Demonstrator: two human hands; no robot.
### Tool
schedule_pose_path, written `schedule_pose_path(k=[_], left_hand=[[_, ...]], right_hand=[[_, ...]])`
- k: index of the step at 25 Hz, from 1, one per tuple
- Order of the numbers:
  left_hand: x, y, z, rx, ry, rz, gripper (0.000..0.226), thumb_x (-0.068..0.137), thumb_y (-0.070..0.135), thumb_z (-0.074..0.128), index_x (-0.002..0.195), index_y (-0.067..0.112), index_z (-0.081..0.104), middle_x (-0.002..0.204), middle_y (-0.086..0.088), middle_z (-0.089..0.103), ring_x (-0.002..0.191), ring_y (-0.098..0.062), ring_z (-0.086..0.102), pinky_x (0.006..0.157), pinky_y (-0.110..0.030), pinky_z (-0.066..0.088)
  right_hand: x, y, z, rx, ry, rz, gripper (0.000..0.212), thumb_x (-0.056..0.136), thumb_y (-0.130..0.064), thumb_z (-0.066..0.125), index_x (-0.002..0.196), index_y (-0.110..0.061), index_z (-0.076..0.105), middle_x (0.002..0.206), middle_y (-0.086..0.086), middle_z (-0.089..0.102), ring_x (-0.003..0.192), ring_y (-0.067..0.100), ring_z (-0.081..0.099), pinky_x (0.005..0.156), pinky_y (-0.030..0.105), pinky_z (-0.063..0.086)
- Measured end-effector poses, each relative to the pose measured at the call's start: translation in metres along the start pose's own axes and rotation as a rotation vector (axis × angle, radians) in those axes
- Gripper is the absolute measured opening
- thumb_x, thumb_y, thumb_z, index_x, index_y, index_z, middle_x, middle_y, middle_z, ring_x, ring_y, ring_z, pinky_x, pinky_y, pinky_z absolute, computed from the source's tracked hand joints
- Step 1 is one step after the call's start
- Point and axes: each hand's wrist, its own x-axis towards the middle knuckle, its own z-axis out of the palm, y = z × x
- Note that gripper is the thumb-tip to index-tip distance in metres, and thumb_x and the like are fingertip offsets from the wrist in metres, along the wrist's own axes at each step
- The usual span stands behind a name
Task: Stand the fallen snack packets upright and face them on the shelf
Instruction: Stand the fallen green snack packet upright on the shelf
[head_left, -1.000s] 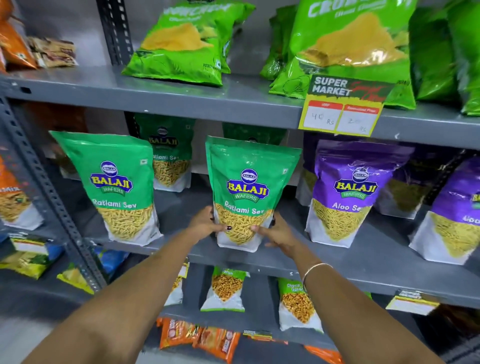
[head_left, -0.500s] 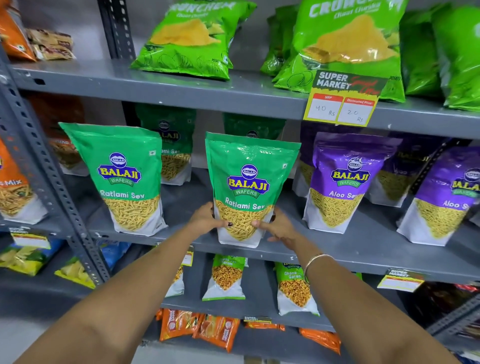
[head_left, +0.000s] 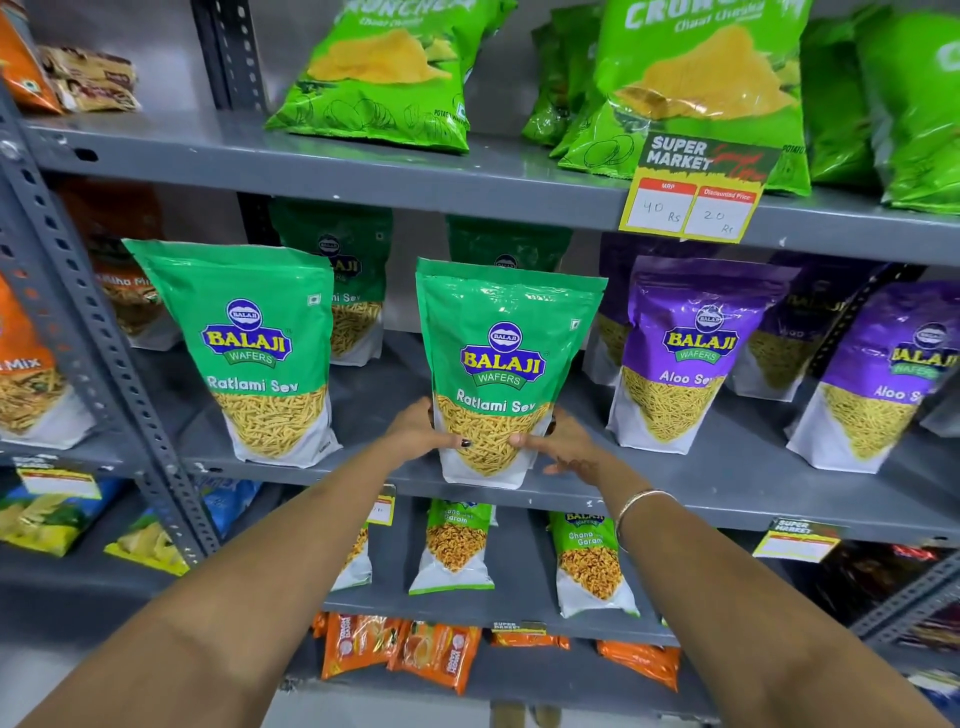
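Note:
A green Ratlami Sev packet (head_left: 501, 364) stands upright at the front of the middle grey shelf (head_left: 675, 499), label facing me. My left hand (head_left: 421, 428) grips its lower left edge and my right hand (head_left: 563, 447) holds its lower right edge, thumbs on the front. A second green Ratlami Sev packet (head_left: 260, 343) stands upright to the left. Two purple Aloo Sev packets (head_left: 685, 353) (head_left: 883, 379) stand to the right. More green and purple packets stand behind them in shadow.
Bright green chip bags (head_left: 384, 67) (head_left: 701, 88) lean on the upper shelf, above a yellow price tag (head_left: 696, 192). Small Chana Garam packets (head_left: 454, 545) stand on the lower shelf, orange packets (head_left: 415, 649) lie below. A perforated grey upright (head_left: 98, 332) divides the left bay.
The view has shifted slightly up and left. Both hands stay on the centre green packet, which sits a little straighter on the shelf edge.

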Motion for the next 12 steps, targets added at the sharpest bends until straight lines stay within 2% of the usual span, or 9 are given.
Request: schedule_pose_path(k=[2, 4, 6, 8, 9, 10, 11, 12], left_hand=[[-0.001, 0.001, -0.002, 0.039, -0.020, -0.014, 0.073, 0.065, 0.025, 0.080, 0.126, 0.009, 0.043, 0.135, -0.008, 0.054, 0.125, -0.028, 0.050, 0.104, -0.044, 0.043], [-0.003, 0.002, -0.005, 0.137, -0.109, -0.111, 0.083, 0.061, 0.035, 0.079, 0.127, 0.008, 0.037, 0.134, -0.008, 0.051, 0.120, -0.027, 0.051, 0.095, -0.041, 0.048], [-0.010, 0.010, -0.004, 0.310, -0.272, -0.278, 0.068, 0.075, 0.034, 0.071, 0.128, 0.005, 0.039, 0.119, -0.011, 0.054, 0.101, -0.024, 0.057, 0.086, -0.036, 0.050], [-0.014, 0.026, 0.007, 0.464, -0.478, -0.389, 0.045, 0.084, 0.038, 0.061, 0.110, 0.002, 0.055, 0.092, -0.009, 0.060, 0.077, -0.019, 0.060, 0.089, -0.037, 0.049], [-0.018, 0.037, 0.018, 0.501, -0.584, -0.414, 0.038, 0.086, 0.040, 0.056, 0.095, 0.003, 0.057, 0.085, -0.007, 0.060, 0.072, -0.018, 0.060, 0.090, -0.038, 0.048], [-0.020, 0.048, 0.031, 0.516, -0.678, -0.419, 0.036, 0.088, 0.042, 0.052, 0.084, 0.006, 0.056, 0.083, -0.005, 0.059, 0.073, -0.018, 0.061, 0.091, -0.040, 0.047], [-0.020, 0.059, 0.047, 0.527, -0.756, -0.401, 0.035, 0.091, 0.041, 0.048, 0.079, 0.009, 0.054, 0.083, -0.004, 0.059, 0.078, -0.020, 0.062, 0.091, -0.042, 0.045], [-0.015, 0.071, 0.065, 0.524, -0.805, -0.362, 0.032, 0.093, 0.038, 0.045, 0.078, 0.010, 0.053, 0.083, -0.003, 0.058, 0.086, -0.022, 0.063, 0.092, -0.042, 0.044]], right_hand=[[-0.002, -0.001, 0.000, -0.010, -0.020, -0.009, 0.073, 0.076, -0.026, 0.074, 0.138, -0.020, 0.036, 0.138, 0.004, 0.049, 0.123, 0.027, 0.048, 0.083, 0.039, 0.048], [-0.003, -0.001, -0.002, -0.050, -0.034, -0.023, 0.074, 0.078, -0.026, 0.072, 0.140, -0.017, 0.032, 0.132, -0.001, 0.048, 0.111, 0.018, 0.048, 0.078, 0.035, 0.045], [-0.002, 0.006, -0.010, -0.125, 0.011, 0.008, 0.084, 0.077, -0.030, 0.073, 0.144, -0.010, 0.026, 0.142, 0.007, 0.043, 0.102, 0.013, 0.047, 0.068, 0.025, 0.041], [0.001, 0.017, -0.032, -0.265, 0.094, 0.076, 0.085, 0.077, -0.035, 0.072, 0.143, -0.003, 0.028, 0.146, 0.014, 0.040, 0.111, 0.022, 0.051, 0.066, 0.025, 0.040], [0.001, 0.023, -0.048, -0.341, 0.116, 0.115, 0.072, 0.078, -0.036, 0.071, 0.133, -0.001, 0.040, 0.134, 0.016, 0.049, 0.104, 0.025, 0.055, 0.062, 0.023, 0.041], [0.002, 0.030, -0.065, -0.387, 0.124, 0.157, 0.047, 0.079, -0.037, 0.069, 0.110, -0.005, 0.053, 0.110, 0.014, 0.059, 0.085, 0.022, 0.057, 0.053, 0.018, 0.039], [-0.002, 0.035, -0.082, -0.419, 0.138, 0.188, 0.029, 0.080, -0.038, 0.068, 0.081, -0.013, 0.052, 0.083, 0.007, 0.056, 0.066, 0.016, 0.049, 0.045, 0.016, 0.034], [0.002, 0.045, -0.103, -0.432, 0.170, 0.208, 0.037, 0.081, -0.039, 0.066, 0.065, -0.015, 0.043, 0.068, 0.003, 0.046, 0.056, 0.013, 0.041, 0.043, 0.017, 0.030]])
